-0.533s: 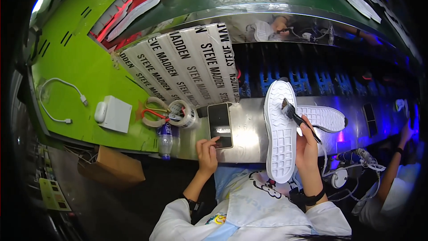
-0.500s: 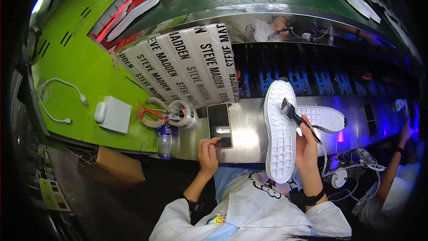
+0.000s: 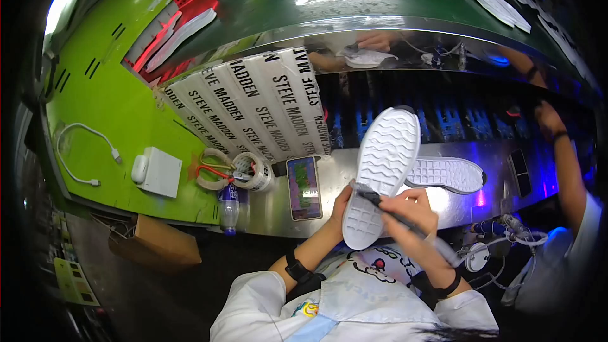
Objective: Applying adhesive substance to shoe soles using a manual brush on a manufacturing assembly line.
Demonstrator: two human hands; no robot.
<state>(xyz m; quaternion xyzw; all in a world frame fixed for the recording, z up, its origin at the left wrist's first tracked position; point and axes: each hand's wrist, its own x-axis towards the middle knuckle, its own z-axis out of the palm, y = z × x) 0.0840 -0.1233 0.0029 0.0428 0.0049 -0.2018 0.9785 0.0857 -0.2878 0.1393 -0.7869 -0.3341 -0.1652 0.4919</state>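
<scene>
A white shoe sole [image 3: 387, 152] is raised over the metal bench, its patterned underside up, with waves toward the far end and square pockets toward the near end. My left hand [image 3: 342, 206] grips its left edge, the fingers partly hidden beneath it. In my right hand [image 3: 413, 218], somewhat blurred, is a black-handled brush [image 3: 367, 194] whose dark head touches the sole near its pockets. A second white sole [image 3: 446, 174] lies patterned side up on the bench, just right of the held one. A phone [image 3: 304, 188] with a lit screen rests left of my left hand.
A large printed box [image 3: 247, 104] stands at the far left of the bench. Tape rolls [image 3: 254, 172], orange-handled scissors and a bottle [image 3: 229, 208] sit before it. A green conveyor [image 3: 354, 9] carries white soles [image 3: 487, 0] beyond. Another person's arm [image 3: 563, 152] reaches in from the right.
My left hand has left the phone, whose screen is now lit, and grips the sole. My right hand, now holding only the brush, has brought it down the sole, which is tilted differently.
</scene>
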